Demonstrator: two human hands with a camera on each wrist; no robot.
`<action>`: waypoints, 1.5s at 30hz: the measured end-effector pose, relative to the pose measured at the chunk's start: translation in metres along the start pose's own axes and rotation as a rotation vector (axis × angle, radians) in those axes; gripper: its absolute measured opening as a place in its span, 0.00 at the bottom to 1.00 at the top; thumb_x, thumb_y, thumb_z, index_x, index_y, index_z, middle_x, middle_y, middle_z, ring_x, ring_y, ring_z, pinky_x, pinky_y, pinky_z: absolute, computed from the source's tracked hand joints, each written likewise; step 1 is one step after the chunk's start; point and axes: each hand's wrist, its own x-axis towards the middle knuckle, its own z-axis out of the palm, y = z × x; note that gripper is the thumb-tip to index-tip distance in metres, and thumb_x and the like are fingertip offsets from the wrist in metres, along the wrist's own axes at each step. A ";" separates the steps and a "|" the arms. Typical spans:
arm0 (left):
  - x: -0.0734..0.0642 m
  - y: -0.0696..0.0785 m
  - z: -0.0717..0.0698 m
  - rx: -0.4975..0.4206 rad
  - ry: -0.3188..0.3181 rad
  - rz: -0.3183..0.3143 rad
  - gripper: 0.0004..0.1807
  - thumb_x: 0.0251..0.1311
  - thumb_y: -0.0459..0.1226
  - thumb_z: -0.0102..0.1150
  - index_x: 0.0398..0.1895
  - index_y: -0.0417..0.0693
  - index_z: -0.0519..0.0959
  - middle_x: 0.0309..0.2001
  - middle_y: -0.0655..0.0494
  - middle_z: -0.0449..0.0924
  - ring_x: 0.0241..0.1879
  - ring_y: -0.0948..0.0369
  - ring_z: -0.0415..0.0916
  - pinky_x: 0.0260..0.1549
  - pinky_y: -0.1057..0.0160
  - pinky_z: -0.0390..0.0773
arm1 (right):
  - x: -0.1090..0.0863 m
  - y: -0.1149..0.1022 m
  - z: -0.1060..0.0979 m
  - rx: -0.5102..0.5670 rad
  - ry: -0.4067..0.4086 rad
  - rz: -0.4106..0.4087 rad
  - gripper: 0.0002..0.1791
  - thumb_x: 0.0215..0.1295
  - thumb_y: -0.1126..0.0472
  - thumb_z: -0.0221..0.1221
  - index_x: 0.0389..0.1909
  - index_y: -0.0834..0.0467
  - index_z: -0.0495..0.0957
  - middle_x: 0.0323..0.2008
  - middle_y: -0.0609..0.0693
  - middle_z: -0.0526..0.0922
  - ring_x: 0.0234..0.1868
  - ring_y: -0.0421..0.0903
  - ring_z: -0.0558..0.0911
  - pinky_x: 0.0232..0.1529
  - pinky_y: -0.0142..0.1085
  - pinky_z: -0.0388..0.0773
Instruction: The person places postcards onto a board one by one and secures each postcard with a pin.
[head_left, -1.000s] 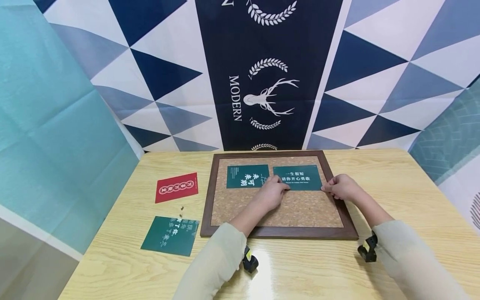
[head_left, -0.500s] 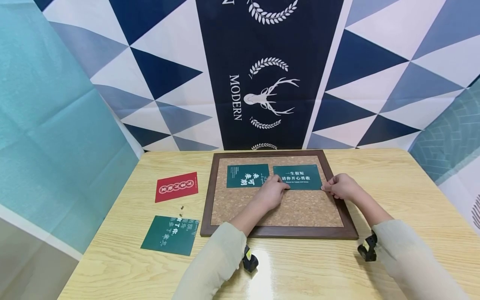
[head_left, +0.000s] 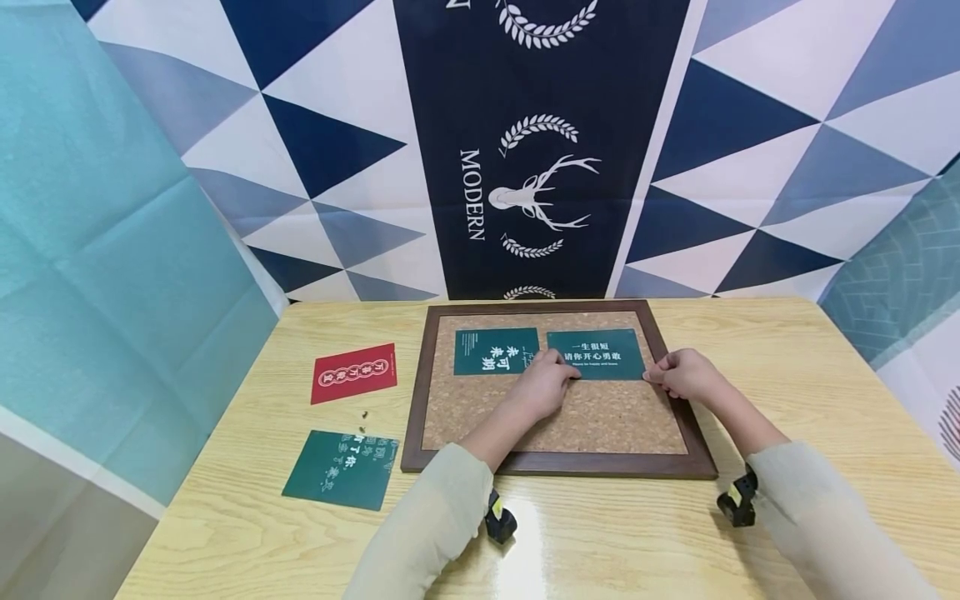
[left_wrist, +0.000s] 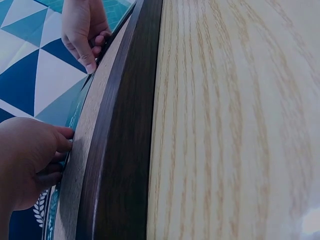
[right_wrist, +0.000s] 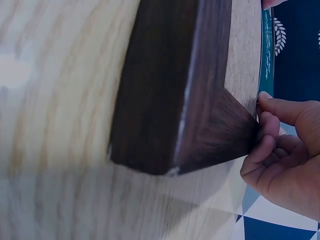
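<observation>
A green postcard [head_left: 596, 350] with white lettering lies on the upper right of a framed cork board [head_left: 558, 417]. At its lower right corner my right hand [head_left: 681, 374] pinches the card between thumb and finger, the curled fingers over the frame. My left hand [head_left: 546, 385] holds the lower left part of the same card, fingertips right at its bottom edge. Left of it, a second green postcard [head_left: 480, 354] lies on the cork, its lower right corner partly covered by my left hand. In the right wrist view, my right hand [right_wrist: 287, 145] is close beside the frame's corner [right_wrist: 210, 135].
On the wooden table [head_left: 600, 542], left of the board, lie a red card [head_left: 354, 374] and another green card [head_left: 341, 471]. Two tiny pin-like pieces [head_left: 363, 422] sit between them. A patterned cloth [head_left: 360, 167] hangs behind the table.
</observation>
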 end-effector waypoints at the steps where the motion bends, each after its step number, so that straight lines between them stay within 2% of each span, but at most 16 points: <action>1: 0.000 0.000 0.000 0.001 -0.001 0.000 0.16 0.68 0.36 0.46 0.51 0.61 0.80 0.46 0.57 0.74 0.49 0.62 0.68 0.50 0.68 0.72 | 0.000 0.000 0.000 0.001 0.005 0.001 0.13 0.66 0.59 0.54 0.32 0.67 0.75 0.24 0.50 0.73 0.25 0.43 0.72 0.26 0.35 0.70; 12: -0.001 0.001 -0.004 0.004 -0.015 -0.002 0.17 0.68 0.36 0.45 0.52 0.60 0.80 0.47 0.57 0.74 0.50 0.62 0.69 0.51 0.69 0.71 | -0.003 0.002 0.003 0.007 0.055 -0.017 0.14 0.66 0.58 0.54 0.33 0.67 0.75 0.26 0.52 0.76 0.27 0.44 0.74 0.27 0.34 0.72; 21: -0.001 0.002 -0.004 0.015 -0.007 0.009 0.17 0.68 0.36 0.46 0.52 0.60 0.80 0.48 0.56 0.74 0.50 0.61 0.69 0.51 0.68 0.72 | -0.009 0.007 -0.001 0.034 0.098 -0.043 0.17 0.64 0.54 0.56 0.35 0.67 0.77 0.23 0.49 0.75 0.24 0.43 0.72 0.23 0.35 0.70; 25: -0.001 0.003 -0.004 0.026 -0.003 0.008 0.16 0.68 0.36 0.46 0.53 0.59 0.79 0.48 0.56 0.74 0.51 0.61 0.69 0.51 0.68 0.72 | -0.011 0.010 -0.003 0.020 0.151 -0.024 0.19 0.64 0.53 0.56 0.39 0.68 0.76 0.27 0.53 0.76 0.27 0.45 0.73 0.24 0.35 0.69; 32: -0.002 0.004 -0.006 0.025 -0.003 0.002 0.16 0.68 0.36 0.45 0.54 0.55 0.78 0.50 0.56 0.74 0.53 0.61 0.69 0.53 0.68 0.71 | -0.014 0.012 -0.006 -0.015 0.222 -0.007 0.23 0.65 0.51 0.53 0.46 0.70 0.74 0.39 0.65 0.77 0.36 0.53 0.76 0.27 0.34 0.69; 38: -0.003 0.004 -0.007 0.017 -0.002 0.002 0.15 0.68 0.36 0.46 0.53 0.54 0.79 0.50 0.56 0.74 0.53 0.61 0.69 0.54 0.69 0.71 | -0.013 0.013 -0.004 -0.004 0.239 0.007 0.26 0.63 0.52 0.55 0.51 0.70 0.71 0.41 0.67 0.76 0.36 0.54 0.76 0.27 0.34 0.69; 45: -0.003 0.003 -0.006 0.016 0.007 0.003 0.15 0.68 0.37 0.47 0.53 0.55 0.79 0.50 0.56 0.75 0.52 0.61 0.69 0.54 0.69 0.71 | -0.011 0.016 0.002 0.012 0.221 0.010 0.33 0.62 0.51 0.57 0.58 0.72 0.64 0.45 0.70 0.73 0.39 0.57 0.77 0.30 0.36 0.74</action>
